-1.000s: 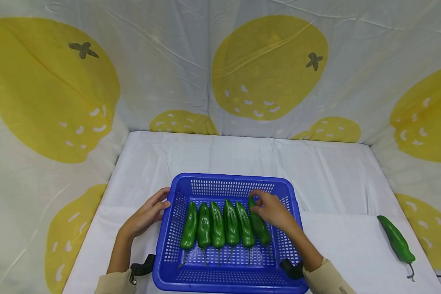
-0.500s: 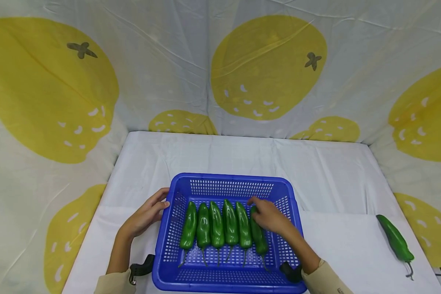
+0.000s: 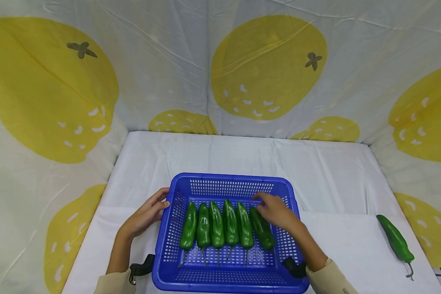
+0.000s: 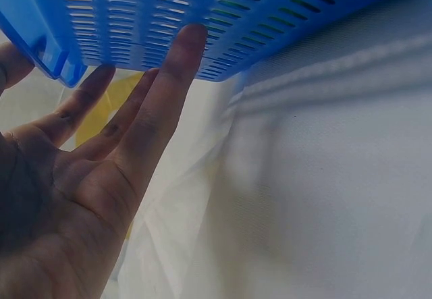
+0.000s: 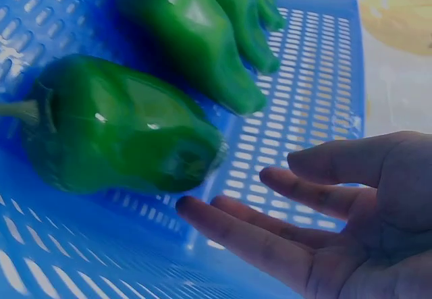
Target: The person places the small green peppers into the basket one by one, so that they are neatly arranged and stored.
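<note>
Several long green peppers lie side by side in a blue plastic basket, stems towards the person. The rightmost pepper lies slanted, a little apart from the row. Right at its pointed tip is my right hand; the right wrist view shows the fingers spread loosely with nothing held, and this pepper beyond them. My left hand is at the basket's left rim. In the left wrist view, its fairly straight fingers touch the outer slotted wall.
Another green pepper lies on the white cloth far to the right. Cloth walls with yellow lemon prints rise behind and at both sides. Black wrist mounts sit by the basket's front corners.
My right hand has let go of the rightmost pepper and lies just right of its tip. That pepper's stem end has swung first left, then right. The left hand stays put.
</note>
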A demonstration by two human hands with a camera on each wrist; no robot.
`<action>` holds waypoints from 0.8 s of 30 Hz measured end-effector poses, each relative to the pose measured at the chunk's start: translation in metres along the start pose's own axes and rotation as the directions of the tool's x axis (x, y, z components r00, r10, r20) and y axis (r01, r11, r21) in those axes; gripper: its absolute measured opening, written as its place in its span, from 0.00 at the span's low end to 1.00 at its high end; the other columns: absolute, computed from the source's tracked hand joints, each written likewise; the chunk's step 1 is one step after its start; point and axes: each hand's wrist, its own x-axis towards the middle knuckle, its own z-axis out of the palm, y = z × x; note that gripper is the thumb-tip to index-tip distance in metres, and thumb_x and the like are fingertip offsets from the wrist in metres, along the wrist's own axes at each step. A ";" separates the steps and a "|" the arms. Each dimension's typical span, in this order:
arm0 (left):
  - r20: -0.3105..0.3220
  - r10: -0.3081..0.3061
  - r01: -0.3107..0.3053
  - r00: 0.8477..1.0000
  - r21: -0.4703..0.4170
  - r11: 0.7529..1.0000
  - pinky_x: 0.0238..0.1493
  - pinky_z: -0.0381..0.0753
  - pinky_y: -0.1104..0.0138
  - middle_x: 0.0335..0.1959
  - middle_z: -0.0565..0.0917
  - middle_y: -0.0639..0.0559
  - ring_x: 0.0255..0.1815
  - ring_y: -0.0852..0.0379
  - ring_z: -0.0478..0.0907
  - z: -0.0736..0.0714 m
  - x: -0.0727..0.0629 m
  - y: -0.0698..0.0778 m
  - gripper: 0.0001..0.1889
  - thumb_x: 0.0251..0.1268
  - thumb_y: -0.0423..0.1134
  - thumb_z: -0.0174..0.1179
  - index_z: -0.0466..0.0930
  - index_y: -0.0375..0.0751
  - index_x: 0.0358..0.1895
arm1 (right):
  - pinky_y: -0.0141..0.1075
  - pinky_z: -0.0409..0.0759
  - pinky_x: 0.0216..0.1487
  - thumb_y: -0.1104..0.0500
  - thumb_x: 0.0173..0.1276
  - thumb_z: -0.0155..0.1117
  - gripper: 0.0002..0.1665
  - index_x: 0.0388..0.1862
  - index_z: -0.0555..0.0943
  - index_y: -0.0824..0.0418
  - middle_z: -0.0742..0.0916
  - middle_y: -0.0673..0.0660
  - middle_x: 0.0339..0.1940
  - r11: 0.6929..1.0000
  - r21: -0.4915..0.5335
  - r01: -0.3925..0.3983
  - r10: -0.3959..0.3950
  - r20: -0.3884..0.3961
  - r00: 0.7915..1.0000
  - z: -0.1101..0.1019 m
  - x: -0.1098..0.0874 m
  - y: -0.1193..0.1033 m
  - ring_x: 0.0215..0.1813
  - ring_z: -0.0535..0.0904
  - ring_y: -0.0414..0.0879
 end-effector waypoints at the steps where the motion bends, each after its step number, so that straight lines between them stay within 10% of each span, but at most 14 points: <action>1: 0.001 0.001 -0.001 1.000 -0.002 1.000 0.47 0.84 0.50 0.70 0.61 0.28 0.56 0.40 0.77 0.000 0.000 0.000 0.25 0.79 0.39 0.46 0.56 0.35 0.73 | 0.34 0.71 0.20 0.69 0.69 0.55 0.19 0.58 0.78 0.69 0.86 0.63 0.38 1.000 0.001 0.003 -0.003 -0.003 1.000 -0.003 -0.001 -0.001 0.18 0.70 0.41; 11: 0.007 0.001 -0.001 1.000 -0.011 1.000 0.47 0.84 0.50 0.70 0.62 0.28 0.54 0.43 0.79 0.000 0.000 0.000 0.25 0.79 0.39 0.46 0.56 0.35 0.72 | 0.37 0.80 0.27 0.65 0.74 0.54 0.18 0.60 0.77 0.67 0.85 0.59 0.38 0.995 0.038 0.095 -0.091 -0.091 0.992 -0.044 -0.017 -0.006 0.27 0.79 0.45; 24: 0.007 0.002 -0.001 1.000 -0.004 1.000 0.47 0.84 0.49 0.70 0.61 0.28 0.56 0.39 0.77 0.000 0.000 0.001 0.25 0.79 0.39 0.45 0.56 0.35 0.73 | 0.46 0.86 0.38 0.58 0.77 0.52 0.19 0.61 0.77 0.66 0.86 0.67 0.46 1.000 -0.009 0.018 -0.020 -0.280 0.960 -0.095 -0.042 0.023 0.42 0.85 0.57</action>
